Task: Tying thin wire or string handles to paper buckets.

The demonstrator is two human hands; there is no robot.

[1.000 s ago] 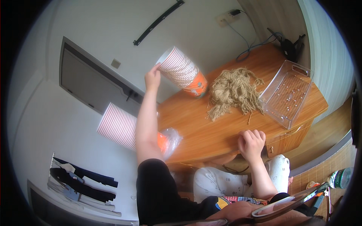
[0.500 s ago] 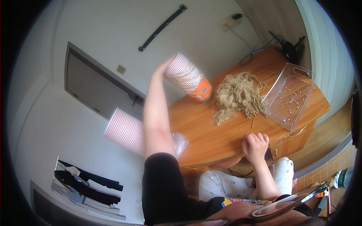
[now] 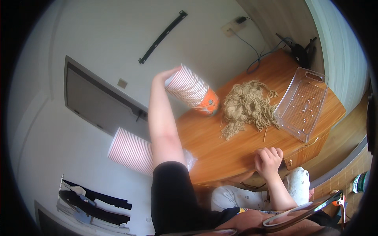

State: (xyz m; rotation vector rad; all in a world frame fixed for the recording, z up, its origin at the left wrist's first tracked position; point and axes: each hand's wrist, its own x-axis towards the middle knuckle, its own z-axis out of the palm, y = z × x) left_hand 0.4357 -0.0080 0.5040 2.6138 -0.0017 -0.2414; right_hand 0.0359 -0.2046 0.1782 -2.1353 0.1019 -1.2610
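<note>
My left arm reaches out to a tall stack of paper cups (image 3: pixel 191 88) on the wooden table. Its upper part is striped pink and white, with many pale rims below; the lowest cup is orange with grey figures. At the top end, my left hand (image 3: pixel 168 74) holds the stack, its fingertips mostly hidden. A second pink-and-white striped cup stack (image 3: pixel 132 150) stands left of my arm, which partly covers it. My right hand (image 3: pixel 269 160) is at the table's near edge with fingers curled in; whatever may be inside cannot be seen.
Beige yarn (image 3: pixel 248 106) lies in a loose heap beside the cups. Right of it is a clear plastic tray (image 3: pixel 280 108) with small white bits inside. Crumpled clear plastic (image 3: pixel 189 159) sits by my left arm. A black router (image 3: pixel 301 53) with cables stands at the back corner.
The whole view has shifted slightly, so the table things appear lower. My left hand stays at the top of the cup stack, and my right hand remains curled at the table edge.
</note>
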